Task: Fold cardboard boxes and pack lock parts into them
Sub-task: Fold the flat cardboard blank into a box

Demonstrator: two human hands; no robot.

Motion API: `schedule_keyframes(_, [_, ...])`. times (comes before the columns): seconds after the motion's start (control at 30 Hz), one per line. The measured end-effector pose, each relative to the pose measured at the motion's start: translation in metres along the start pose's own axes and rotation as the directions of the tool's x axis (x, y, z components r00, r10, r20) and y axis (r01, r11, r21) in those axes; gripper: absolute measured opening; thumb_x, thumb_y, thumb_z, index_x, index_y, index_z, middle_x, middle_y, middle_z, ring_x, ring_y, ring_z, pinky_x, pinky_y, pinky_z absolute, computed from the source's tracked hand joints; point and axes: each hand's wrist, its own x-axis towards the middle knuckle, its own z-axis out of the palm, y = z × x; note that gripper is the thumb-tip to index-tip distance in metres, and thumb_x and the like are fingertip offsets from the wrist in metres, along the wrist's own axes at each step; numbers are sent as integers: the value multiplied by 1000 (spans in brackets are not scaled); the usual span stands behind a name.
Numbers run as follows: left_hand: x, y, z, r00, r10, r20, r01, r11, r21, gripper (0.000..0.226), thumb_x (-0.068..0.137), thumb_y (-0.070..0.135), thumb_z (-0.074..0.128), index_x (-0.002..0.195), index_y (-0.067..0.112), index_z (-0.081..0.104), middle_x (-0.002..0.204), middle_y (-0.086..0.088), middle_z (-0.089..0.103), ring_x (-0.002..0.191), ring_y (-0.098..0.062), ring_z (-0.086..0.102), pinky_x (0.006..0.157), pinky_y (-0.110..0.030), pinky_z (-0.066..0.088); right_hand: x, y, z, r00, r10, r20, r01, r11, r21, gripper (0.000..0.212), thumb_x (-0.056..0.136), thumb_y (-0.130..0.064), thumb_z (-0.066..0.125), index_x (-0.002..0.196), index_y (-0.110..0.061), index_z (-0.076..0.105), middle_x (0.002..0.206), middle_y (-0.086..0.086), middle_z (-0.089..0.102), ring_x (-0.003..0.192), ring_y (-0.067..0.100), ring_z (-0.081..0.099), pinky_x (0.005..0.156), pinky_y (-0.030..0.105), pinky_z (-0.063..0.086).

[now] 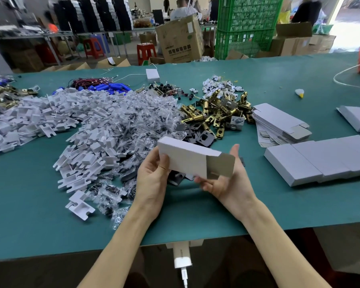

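Over the table point(195, 217), left grip point(152, 179) pinches the box point(187, 161) by one end; right grip point(227, 183) curls beneath.

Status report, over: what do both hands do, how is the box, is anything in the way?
Left hand grips box at its left end. Right hand cradles right end, flap open. Nothing blocks either hand.

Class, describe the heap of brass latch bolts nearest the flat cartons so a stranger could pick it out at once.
On the green table, find the stack of flat grey cartons right of centre. The heap of brass latch bolts lies just left of that stack. Unlike the clear bags to its left and the dark plates in front, it is shiny gold metal.
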Motion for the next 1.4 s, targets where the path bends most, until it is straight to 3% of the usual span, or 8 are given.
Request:
schedule_keyframes(0.1, [1, 0, -1, 1000, -8, -24, 7, 999, -43, 48, 85, 32, 79, 129, 18, 66, 113, -3, 73, 108, -17, 67, 84, -24, 58, 4, -1, -3, 989, -67, -133, 84, 989, 125, 78, 92, -76, 38, 125, -10, 62, 115, 24, 65, 82, 32, 73, 71, 35, 62])
schedule_keyframes(0.2, [2, -6, 0, 993, 91, -70, -82, 989, 125, 43, 86, 17, 73, 128, 23, 63, 119, 0, 71, 114, -17, 63, 96, -28, 53, 4, 3, 2, 976, -98, -192, 125, 983, 136, 86, 85, -74, 51, 135, -5, 52, 127, 25, 66, 113, 37, 69, 91, 42, 60])
schedule_keyframes(0.37, [-2, -10, 3, 948, 285, 138, -317, 858, 405, 41, 91, -9, 70, 122, 16, 62, 125, -4, 66, 122, -23, 63, 99, -32, 54, 0, 3, 11, 983, -148, -107, 140, 987, -78, 105, 66, -68, 82, 141, -2, 49, 132, 26, 64, 123, 42, 62, 103, 51, 53])
schedule_keyframes(0.47, [-1, -12, 4, 935, 284, 211, -349, 834, 428, 41, 86, -15, 72, 115, 12, 65, 126, -5, 65, 124, -28, 61, 101, -39, 55, -1, 6, 11, 978, -192, -78, 181, 975, -132, 81, 81, -44, 81, 140, 0, 47, 132, 24, 65, 123, 41, 62, 103, 54, 53])
schedule_keyframes(0.67, [-1, -12, 5, 961, 195, 196, -259, 884, 390, 35, 93, -2, 68, 122, 16, 71, 143, -6, 54, 136, -22, 56, 102, -36, 56, -2, 6, 10, 948, -262, -181, 251, 964, -84, 34, 88, -22, 75, 117, -5, 70, 120, 20, 72, 112, 32, 70, 88, 37, 60])
schedule_keyframes(0.97, [-3, -10, 5, 999, 46, 29, -52, 959, 280, 20, 99, 24, 67, 113, 10, 66, 95, 2, 77, 87, -14, 73, 71, -24, 59, -3, 4, 9, 974, -204, -93, 193, 974, -116, 42, 82, -4, 77, 123, -6, 66, 124, 20, 70, 114, 32, 68, 96, 42, 58])
schedule_keyframes(1.2, [-3, -7, 8, 991, -130, 27, 128, 989, 79, 43, 95, 31, 71, 130, 8, 60, 125, -4, 71, 114, -27, 71, 75, -39, 64, -4, 1, 8, 974, -214, -78, 213, 977, -31, 35, 80, -2, 72, 113, -14, 70, 120, 14, 70, 112, 30, 67, 101, 46, 55])
schedule_keyframes(1.4, [-5, -2, 9, 963, -193, 188, 183, 981, 71, 37, 100, 29, 61, 133, 12, 65, 130, -14, 70, 106, -24, 70, 73, -33, 62, -7, -1, 9, 985, -171, -34, 170, 985, -29, 31, 81, -4, 71, 111, -12, 71, 115, 14, 71, 105, 31, 69, 88, 38, 58])
